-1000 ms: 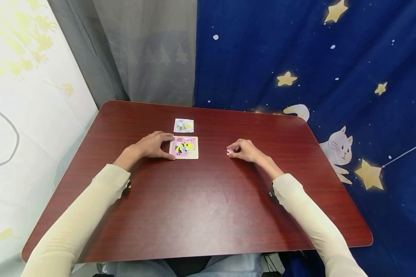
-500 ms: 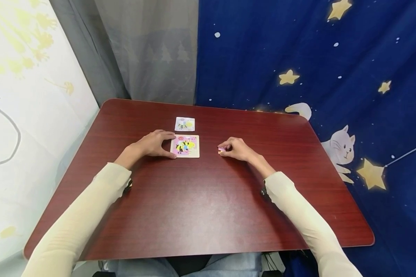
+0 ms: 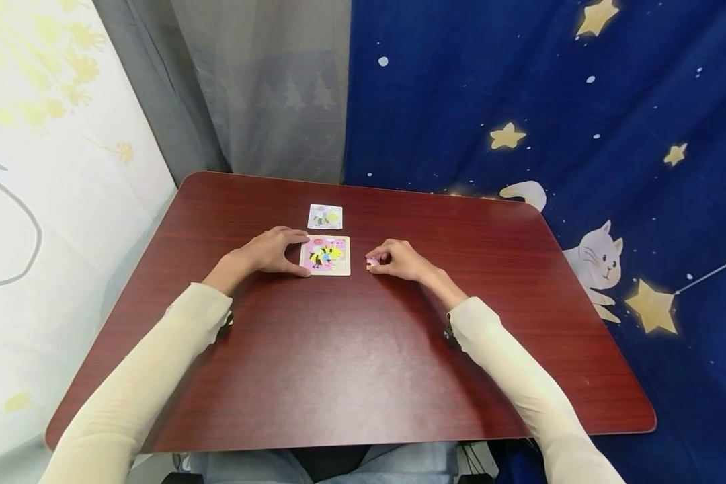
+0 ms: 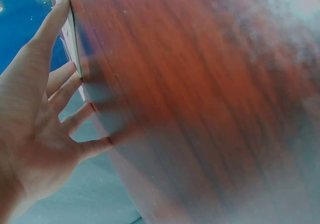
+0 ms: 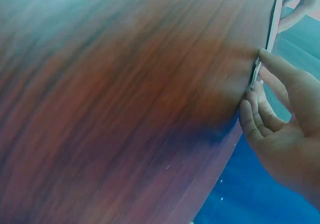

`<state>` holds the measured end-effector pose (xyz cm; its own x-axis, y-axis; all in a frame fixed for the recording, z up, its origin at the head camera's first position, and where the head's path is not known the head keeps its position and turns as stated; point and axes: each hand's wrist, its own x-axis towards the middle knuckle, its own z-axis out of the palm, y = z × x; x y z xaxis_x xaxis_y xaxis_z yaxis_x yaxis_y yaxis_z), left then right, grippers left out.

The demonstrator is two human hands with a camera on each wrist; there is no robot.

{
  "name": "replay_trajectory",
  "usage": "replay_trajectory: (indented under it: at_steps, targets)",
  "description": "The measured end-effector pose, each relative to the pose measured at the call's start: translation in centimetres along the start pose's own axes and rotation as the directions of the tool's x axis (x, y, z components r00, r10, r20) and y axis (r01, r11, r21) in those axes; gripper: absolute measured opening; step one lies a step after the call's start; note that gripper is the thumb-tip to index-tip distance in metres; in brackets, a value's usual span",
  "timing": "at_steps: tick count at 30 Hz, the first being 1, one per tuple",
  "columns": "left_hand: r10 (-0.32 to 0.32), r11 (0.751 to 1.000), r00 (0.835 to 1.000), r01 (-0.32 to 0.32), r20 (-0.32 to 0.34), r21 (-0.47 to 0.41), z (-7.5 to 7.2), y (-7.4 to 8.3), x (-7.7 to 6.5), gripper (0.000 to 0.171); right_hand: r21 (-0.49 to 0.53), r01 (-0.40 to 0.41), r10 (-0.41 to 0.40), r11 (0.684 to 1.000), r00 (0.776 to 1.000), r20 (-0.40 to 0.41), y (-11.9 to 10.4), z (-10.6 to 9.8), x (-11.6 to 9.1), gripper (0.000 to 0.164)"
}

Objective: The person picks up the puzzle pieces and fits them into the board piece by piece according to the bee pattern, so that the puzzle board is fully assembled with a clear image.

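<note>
A square bee puzzle [image 3: 327, 252] in a pale frame lies flat on the table. At its left side, my left hand [image 3: 265, 254] rests with thumb and fingers spread, touching the near and far left corners. In the left wrist view, the fingers [image 4: 80, 118] look fairly straight beside the puzzle's pale edge. To the right of the puzzle, my right hand [image 3: 399, 261] pinches a small pink and yellow puzzle piece [image 3: 372, 262] just above or on the tabletop. Seen edge-on in the right wrist view, the piece [image 5: 255, 73] sits between the thumb and fingers.
A picture card [image 3: 325, 217] showing a similar bee lies just beyond the puzzle. The dark red table [image 3: 339, 363] has rounded corners. Behind it hang a grey curtain [image 3: 272, 101] and a blue starry curtain [image 3: 448, 101]; a white printed cloth [image 3: 54, 222] is at the left.
My right hand has moved left with the puzzle piece, closer to the framed puzzle. The left hand keeps its place at the puzzle; the head view has shifted slightly.
</note>
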<state>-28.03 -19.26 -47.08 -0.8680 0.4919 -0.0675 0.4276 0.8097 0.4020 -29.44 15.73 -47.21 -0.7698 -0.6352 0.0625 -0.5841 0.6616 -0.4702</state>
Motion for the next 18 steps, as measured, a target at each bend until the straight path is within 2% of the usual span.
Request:
replay_trajectory:
  at_steps: [12, 18]
  targets:
    - [-0.013, 1.000, 1.000, 0.013, -0.004, 0.001, 0.1, -0.2, 0.0, 0.096, 0.027, 0.013, -0.013, 1.000, 1.000, 0.000, -1.8, 0.5, 1.8, 0.032]
    - [-0.013, 1.000, 1.000, 0.013, -0.008, 0.002, 0.2, -0.2, 0.1, 0.096, 0.043, 0.048, -0.048, 0.998, 0.999, -0.005, -2.7, 0.9, 2.4, 0.027]
